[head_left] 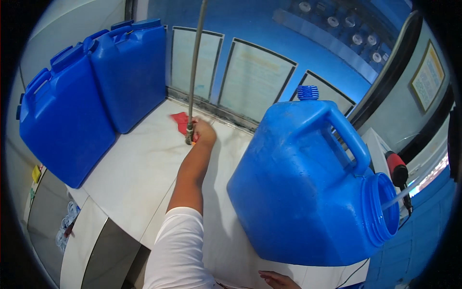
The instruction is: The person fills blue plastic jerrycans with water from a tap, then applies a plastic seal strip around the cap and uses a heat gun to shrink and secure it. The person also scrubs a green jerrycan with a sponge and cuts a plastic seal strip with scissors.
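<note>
My left arm, in a white sleeve, stretches across the white tiled counter [144, 164]. Its hand [206, 131] is closed on a red cloth [181, 121] close to the far edge, beside a thin upright metal pipe [194, 72]. The pipe hides part of the fingers, and a bit of orange shows below them. At the bottom edge my right hand [279, 279] is partly in view, fingers apart with nothing seen in them. Between it and the back wall a big blue jerrycan [293, 183] lies tilted, its uncapped mouth facing right with a clear hose [409, 189] going in.
Two more blue jerrycans [67, 115] stand at the left against the wall. A red and black hair dryer [397, 169] rests at the right, behind the jerrycan's mouth. Framed panels [257, 77] line the blue back wall. Coiled clear tubing [69, 224] lies at the lower left.
</note>
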`<move>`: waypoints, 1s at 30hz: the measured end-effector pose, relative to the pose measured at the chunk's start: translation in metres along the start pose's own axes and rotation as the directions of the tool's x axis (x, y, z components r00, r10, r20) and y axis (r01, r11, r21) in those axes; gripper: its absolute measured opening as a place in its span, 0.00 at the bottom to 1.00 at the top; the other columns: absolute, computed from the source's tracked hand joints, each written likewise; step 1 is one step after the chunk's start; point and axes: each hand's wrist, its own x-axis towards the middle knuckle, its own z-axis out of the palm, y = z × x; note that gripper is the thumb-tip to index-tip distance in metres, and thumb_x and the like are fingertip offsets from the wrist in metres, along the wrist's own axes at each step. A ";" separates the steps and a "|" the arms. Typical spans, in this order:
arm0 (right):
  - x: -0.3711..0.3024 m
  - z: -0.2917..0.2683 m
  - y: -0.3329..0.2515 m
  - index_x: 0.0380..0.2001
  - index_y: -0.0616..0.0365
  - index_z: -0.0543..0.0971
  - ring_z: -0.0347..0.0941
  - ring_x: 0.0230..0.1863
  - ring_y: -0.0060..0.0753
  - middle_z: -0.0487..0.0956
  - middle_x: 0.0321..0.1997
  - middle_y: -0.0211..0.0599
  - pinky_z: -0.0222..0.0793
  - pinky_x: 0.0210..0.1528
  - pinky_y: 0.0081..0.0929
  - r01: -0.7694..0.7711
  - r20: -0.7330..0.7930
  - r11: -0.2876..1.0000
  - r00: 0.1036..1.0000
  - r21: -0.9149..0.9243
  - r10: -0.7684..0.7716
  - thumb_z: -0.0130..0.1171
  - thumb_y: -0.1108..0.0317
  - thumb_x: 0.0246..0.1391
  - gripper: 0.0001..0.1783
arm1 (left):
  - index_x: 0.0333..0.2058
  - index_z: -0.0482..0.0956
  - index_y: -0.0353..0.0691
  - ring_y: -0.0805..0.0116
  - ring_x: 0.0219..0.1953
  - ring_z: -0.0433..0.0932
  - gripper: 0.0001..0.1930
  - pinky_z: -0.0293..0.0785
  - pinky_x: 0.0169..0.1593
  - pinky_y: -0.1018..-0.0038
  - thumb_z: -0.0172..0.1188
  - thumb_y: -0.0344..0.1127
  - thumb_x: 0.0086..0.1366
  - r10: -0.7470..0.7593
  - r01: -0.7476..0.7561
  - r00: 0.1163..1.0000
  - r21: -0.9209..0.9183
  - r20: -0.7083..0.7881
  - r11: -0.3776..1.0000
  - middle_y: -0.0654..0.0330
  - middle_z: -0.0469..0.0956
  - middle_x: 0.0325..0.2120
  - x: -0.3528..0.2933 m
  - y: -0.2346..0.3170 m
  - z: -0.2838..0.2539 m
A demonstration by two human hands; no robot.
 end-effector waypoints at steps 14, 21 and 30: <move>-0.014 -0.216 0.107 0.49 0.62 0.72 0.68 0.52 0.34 0.72 0.51 0.44 0.65 0.53 0.29 -0.325 -0.278 0.946 0.907 0.023 0.318 0.52 0.67 0.56 0.18 | 0.55 0.67 0.52 0.48 0.61 0.57 0.29 0.43 0.60 0.41 0.45 0.59 0.59 0.411 -0.286 0.899 -0.511 0.149 0.811 0.53 0.58 0.60 0.030 -0.158 -0.008; 0.050 -0.255 0.109 0.49 0.61 0.72 0.68 0.52 0.36 0.72 0.51 0.45 0.65 0.53 0.30 -0.166 -0.385 0.977 0.917 -0.136 0.102 0.52 0.66 0.56 0.18 | 0.54 0.66 0.49 0.42 0.59 0.56 0.35 0.43 0.61 0.46 0.55 0.62 0.51 0.192 -0.199 0.979 -0.133 -0.062 0.971 0.49 0.61 0.56 0.009 -0.276 -0.005; 0.115 -0.259 0.087 0.50 0.60 0.72 0.68 0.52 0.37 0.72 0.51 0.45 0.65 0.53 0.30 0.079 -0.380 0.962 0.908 -0.262 -0.178 0.52 0.65 0.56 0.19 | 0.35 0.74 0.40 0.45 0.38 0.72 0.17 0.70 0.41 0.56 0.62 0.38 0.45 0.129 -0.153 0.979 -0.157 -0.156 0.976 0.43 0.70 0.37 -0.191 -0.520 -0.032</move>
